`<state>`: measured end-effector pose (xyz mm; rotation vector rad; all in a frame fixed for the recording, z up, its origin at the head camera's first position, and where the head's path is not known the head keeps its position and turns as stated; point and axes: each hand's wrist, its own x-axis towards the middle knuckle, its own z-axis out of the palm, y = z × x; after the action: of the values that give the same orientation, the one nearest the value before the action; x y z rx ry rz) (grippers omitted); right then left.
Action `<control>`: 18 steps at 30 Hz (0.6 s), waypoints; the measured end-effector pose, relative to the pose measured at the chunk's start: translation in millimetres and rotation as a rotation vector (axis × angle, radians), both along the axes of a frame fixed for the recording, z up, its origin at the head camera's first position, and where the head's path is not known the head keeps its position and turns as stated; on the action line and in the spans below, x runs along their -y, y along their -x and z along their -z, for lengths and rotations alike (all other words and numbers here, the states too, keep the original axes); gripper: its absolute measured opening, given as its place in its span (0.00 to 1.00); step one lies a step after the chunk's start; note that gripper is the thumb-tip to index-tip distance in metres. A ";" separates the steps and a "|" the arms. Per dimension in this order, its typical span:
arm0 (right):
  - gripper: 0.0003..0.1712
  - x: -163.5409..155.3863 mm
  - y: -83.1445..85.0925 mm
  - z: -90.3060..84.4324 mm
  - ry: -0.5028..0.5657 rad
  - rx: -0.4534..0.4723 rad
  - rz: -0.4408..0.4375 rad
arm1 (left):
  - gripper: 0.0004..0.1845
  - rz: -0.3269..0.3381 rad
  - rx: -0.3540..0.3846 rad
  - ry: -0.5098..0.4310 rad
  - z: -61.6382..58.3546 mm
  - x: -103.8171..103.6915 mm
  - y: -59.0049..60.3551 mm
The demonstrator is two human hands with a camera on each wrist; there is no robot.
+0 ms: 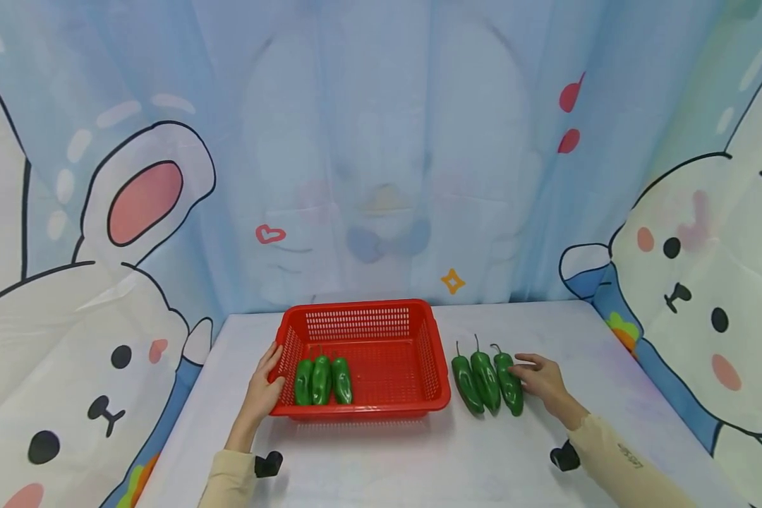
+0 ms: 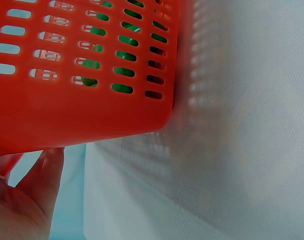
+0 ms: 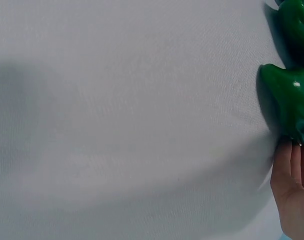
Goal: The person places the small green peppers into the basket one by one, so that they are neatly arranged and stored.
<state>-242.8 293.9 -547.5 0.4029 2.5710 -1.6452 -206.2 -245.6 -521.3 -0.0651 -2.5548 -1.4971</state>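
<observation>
Green end pepper (image 1: 509,388) on bench (image 1: 381,466), right of red basket (image 1: 368,409). Right hand (image 1: 541,382): fingers touch pepper's side, not clamped. Best pinch fat middle, lift straight up, miss next pepper (image 1: 485,375). Left hand (image 1: 262,389): straight fingers on basket's side; hold it steady.

This is looking like a curtained tabletop recording space; whether it is standing in a home or a studio, one cannot tell. Beyond the left hand (image 1: 260,389) and the right hand (image 1: 541,383), a pale-blue cartoon-print curtain (image 1: 381,106) is hanging as a backdrop, printed rabbits (image 1: 698,296) showing outward of both. Beneath them a white cloth-covered table (image 1: 368,466) is spreading, and black wrist cameras (image 1: 566,457) are sitting near the cuffs.
</observation>
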 end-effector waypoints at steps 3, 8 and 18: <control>0.33 -1.7 4.0 7.0 0.003 -0.016 -0.007 | 0.35 -0.001 0.000 -0.001 -0.3 0.0 -0.2; 0.34 -4.7 8.2 15.7 0.028 -0.027 -0.006 | 0.35 -0.002 -0.002 0.004 0.7 -0.1 0.7; 0.31 4.4 4.9 -2.5 0.010 0.000 0.049 | 0.35 -0.008 0.005 0.010 1.5 0.4 1.6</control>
<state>-247.6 289.5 -545.0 0.4690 2.5717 -1.6730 -207.9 -246.0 -522.7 -0.0531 -2.5632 -1.4840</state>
